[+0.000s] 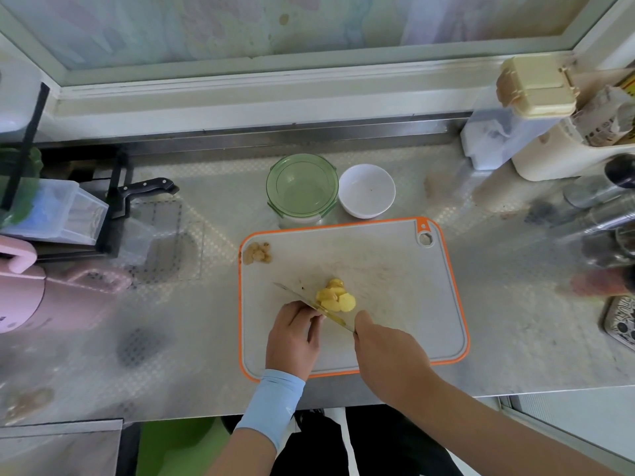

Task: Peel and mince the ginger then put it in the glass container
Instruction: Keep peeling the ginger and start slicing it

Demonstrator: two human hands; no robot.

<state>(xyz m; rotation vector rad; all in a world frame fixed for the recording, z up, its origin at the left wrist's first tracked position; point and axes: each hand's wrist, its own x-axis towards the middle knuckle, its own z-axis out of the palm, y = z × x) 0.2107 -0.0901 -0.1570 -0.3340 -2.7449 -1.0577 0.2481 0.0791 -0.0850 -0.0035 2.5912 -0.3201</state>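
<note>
Peeled yellow ginger slices (335, 298) lie in a small heap in the middle of the grey, orange-rimmed cutting board (395, 286). My right hand (388, 359) grips the handle of a knife (295, 295), whose blade runs diagonally to the upper left along the near side of the heap. My left hand (292, 338) sits on the near side of the blade, fingers curled, knuckles against the metal, nothing visibly held. Behind the board stands the glass container (302, 187), its green lid on it.
A pile of brown ginger peel (257, 253) lies in the board's far left corner. A white bowl (367, 190) stands beside the container. A black-handled knife (151, 185) lies by the rack at the left, with a pink kettle (20, 297) nearer. Jars and tins crowd the right edge.
</note>
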